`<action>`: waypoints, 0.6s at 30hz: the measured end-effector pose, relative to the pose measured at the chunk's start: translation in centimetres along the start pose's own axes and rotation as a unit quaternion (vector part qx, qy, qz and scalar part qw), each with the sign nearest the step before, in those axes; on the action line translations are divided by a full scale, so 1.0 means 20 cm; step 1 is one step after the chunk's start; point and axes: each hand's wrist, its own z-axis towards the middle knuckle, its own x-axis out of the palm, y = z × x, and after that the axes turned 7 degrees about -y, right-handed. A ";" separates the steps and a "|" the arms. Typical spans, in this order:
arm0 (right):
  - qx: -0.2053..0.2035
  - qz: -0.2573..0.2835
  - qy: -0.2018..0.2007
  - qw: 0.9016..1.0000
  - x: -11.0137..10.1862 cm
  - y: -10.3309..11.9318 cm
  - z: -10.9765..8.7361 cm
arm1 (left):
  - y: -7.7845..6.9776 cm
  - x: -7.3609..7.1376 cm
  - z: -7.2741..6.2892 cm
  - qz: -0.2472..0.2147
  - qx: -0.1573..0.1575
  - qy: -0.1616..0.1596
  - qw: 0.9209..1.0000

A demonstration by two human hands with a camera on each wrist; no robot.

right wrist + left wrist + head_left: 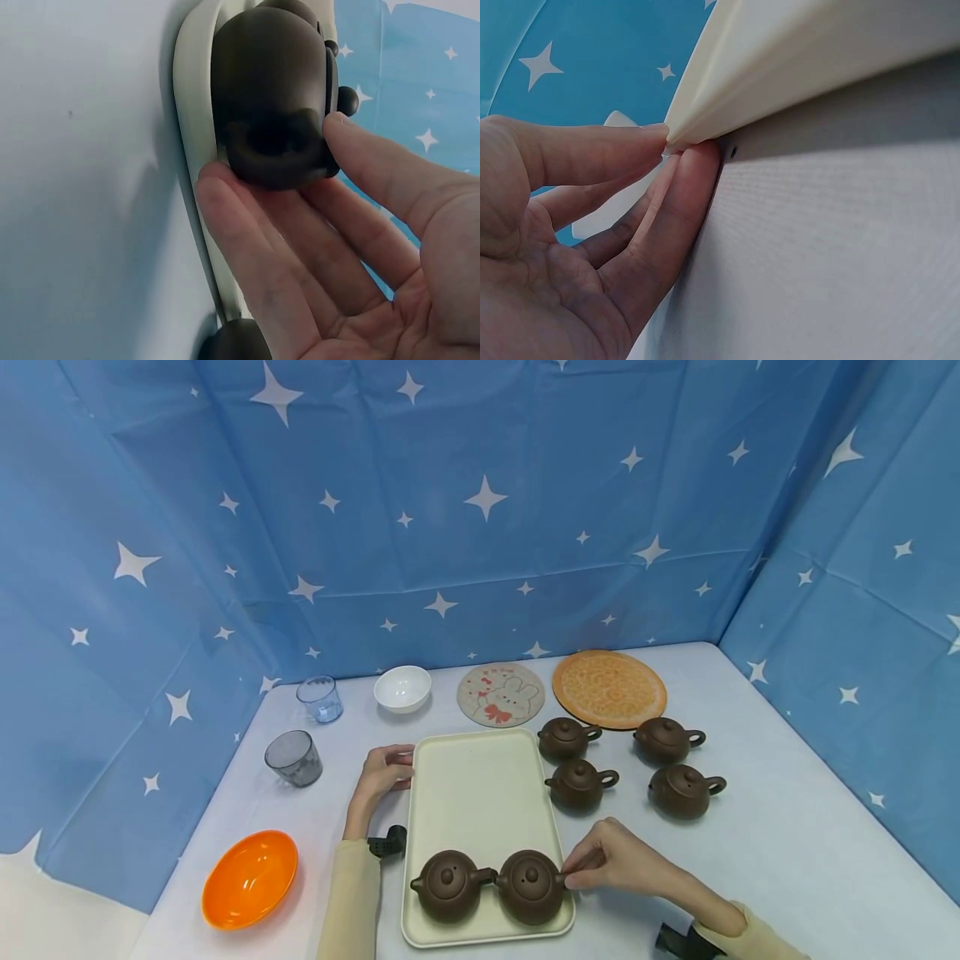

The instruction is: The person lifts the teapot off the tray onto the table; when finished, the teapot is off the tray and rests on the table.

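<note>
A cream rectangular tray (480, 806) lies on the table with two dark brown teapots at its near end. My left hand (384, 774) pinches the tray's left rim, thumb above and fingers below, as the left wrist view shows. In the right wrist view my right hand (330, 247) holds the right-hand teapot (530, 887) by its handle (277, 146), the thumb up near the lid. The other teapot (450, 886) sits close on its left, handle end at the first one's spout. Both lids are on.
Several more brown teapots (681, 792) stand right of the tray. Behind are a rabbit-print round mat (501, 695), an orange-brown round mat (609, 689) and a white bowl (402, 688). To the left stand a blue glass (320, 699), a grey glass (294, 758) and an orange bowl (250, 880).
</note>
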 end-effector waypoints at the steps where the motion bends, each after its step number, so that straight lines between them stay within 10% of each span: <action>1: 0.002 0.001 -0.003 1.000 0.00 0.00 0.00 | 0.00 0.00 0.00 -0.001 0.000 0.000 1.000; 18: 0.005 -0.016 -0.035 0.999 0.02 0.01 0.00 | 0.00 0.00 0.00 0.007 -0.003 0.000 1.000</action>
